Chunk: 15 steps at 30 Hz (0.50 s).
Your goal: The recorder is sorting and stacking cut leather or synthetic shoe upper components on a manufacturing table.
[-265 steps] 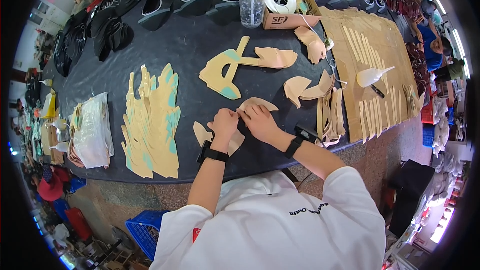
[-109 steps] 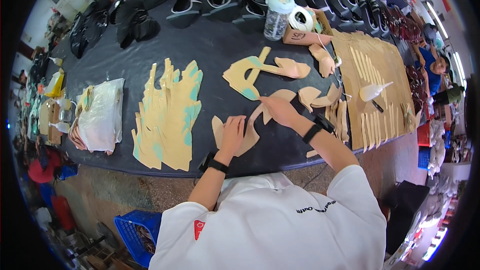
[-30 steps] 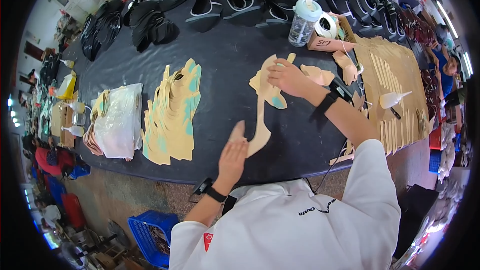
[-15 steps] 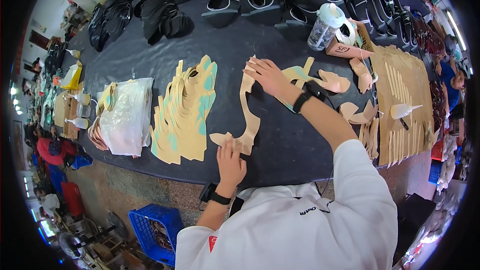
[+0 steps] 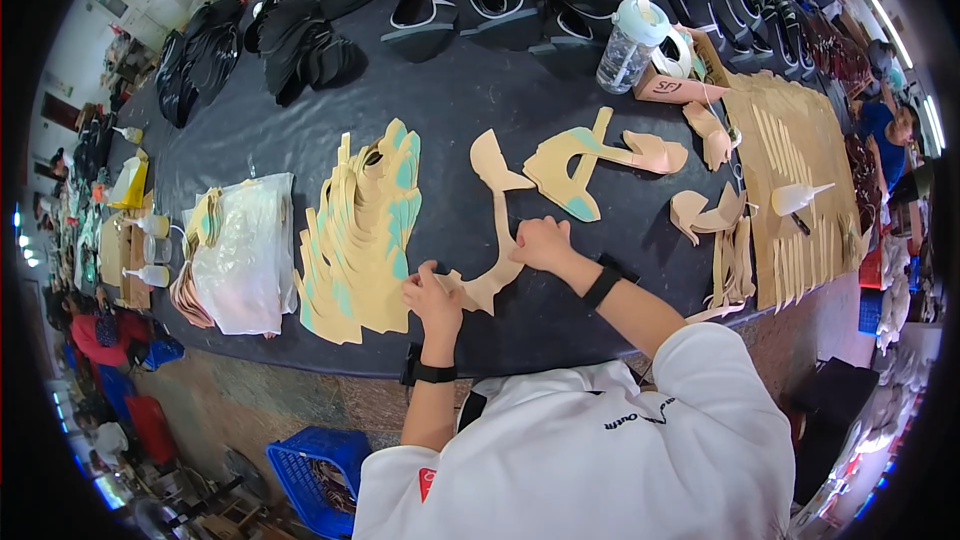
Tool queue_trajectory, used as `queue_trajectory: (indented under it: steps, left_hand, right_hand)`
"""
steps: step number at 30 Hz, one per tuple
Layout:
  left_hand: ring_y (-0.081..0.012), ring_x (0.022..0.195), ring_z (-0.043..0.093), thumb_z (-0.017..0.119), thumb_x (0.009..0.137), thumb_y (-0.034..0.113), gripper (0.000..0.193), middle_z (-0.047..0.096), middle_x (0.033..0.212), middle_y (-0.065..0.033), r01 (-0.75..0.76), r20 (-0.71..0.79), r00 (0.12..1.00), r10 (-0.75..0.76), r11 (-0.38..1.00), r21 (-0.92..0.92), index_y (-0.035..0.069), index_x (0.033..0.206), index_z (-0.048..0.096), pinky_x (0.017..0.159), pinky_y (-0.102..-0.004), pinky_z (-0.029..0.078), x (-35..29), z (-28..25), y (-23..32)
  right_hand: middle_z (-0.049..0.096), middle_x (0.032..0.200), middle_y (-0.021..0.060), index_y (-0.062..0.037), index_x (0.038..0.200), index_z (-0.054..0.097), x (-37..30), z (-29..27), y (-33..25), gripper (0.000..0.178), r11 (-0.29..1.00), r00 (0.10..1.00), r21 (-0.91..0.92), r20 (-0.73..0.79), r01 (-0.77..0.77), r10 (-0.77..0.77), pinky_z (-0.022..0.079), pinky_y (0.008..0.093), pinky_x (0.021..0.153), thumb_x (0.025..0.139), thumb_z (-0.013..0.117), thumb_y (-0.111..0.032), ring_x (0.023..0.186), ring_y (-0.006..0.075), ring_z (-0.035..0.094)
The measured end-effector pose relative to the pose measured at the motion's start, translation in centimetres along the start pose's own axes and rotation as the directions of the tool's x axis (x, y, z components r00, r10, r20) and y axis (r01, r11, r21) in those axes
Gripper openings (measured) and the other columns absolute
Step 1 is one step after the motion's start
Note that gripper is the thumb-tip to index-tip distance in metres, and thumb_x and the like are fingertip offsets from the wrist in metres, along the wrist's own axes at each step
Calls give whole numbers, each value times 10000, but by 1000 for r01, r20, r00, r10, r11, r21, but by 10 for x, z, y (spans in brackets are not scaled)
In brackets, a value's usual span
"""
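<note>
Watching from my end, the S-curved beige cutout [image 5: 504,225] lies on the dark tabletop [image 5: 480,90], right of the overlapping tan-and-teal stack [image 5: 365,250]. The left hand [image 5: 433,302] is half-curled at its lower-left end; the right hand [image 5: 543,243] has fingers bent inward by the strip's right edge. Can't tell if either's actually pinching it. My guess: hands at two spots steady that thin curve, and the stack's fanned so single layers separate easily.
</note>
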State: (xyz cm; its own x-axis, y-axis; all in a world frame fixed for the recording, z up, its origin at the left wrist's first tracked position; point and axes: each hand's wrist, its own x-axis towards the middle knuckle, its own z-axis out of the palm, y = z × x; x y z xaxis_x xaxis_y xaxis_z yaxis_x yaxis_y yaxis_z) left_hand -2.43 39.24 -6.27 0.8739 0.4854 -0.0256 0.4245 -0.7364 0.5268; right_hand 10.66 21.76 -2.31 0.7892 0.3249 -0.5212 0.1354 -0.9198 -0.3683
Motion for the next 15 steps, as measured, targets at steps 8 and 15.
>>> queue_trajectory:
  steps: [8, 15]
  left_hand:
    - [-301, 997, 450, 722, 705, 145, 268, 533, 1003, -99, -278, 357, 905, 229, 956, 92, 135, 926, 571, 806, -438, 346, 34, -39, 2]
    - [-219, 965, 533, 624, 780, 148, 183, 601, 850, -26, -551, 636, 658, 404, 834, 41, 163, 962, 616, 851, -476, 327, 78, -50, 32]
  right_hand:
    - [626, 933, 195, -1, 1033, 581, 35, -66, -9, 417, 969, 917, 249, -387, -1, 100, 509, 424, 756, 701, 682, -232, 900, 345, 617]
    - [629, 854, 133, -22, 1166, 430, 119, -25, -5, 533, 983, 770, 89, -634, 159, -67, 477, 430, 750, 719, 687, -155, 837, 350, 614]
